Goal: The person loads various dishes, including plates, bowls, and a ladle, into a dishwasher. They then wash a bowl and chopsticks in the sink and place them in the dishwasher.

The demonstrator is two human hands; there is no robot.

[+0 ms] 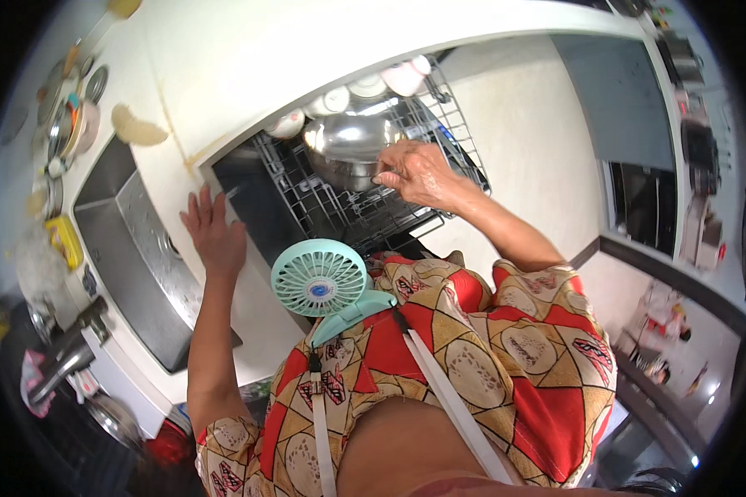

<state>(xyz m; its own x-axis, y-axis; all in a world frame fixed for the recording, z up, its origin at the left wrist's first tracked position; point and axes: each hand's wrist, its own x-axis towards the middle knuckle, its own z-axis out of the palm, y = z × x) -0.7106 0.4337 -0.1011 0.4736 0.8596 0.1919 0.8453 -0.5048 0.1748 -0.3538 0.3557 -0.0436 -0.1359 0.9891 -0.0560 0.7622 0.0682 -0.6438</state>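
My right hand [419,173] grips the near right rim of a shiny metal bowl [342,146], thumb against its side. The bowl is over the wire dishwasher rack [460,143]; I cannot tell whether it rests on the tines. Cups and bowls, among them a pinkish-white one [404,76], line the rack's far side. My left hand [214,233] lies palm down at the edge of the white counter [236,310], with its fingers spread and nothing in them. It is beside the steel sink [130,255].
A mint-green fan [319,279] hangs on a lanyard at my chest, in front of the rack's near part. Left of the sink stand a yellow container [64,242] and several pots. A sponge-like tan piece [138,126] lies on the counter. Far right, shelves hold appliances [699,149].
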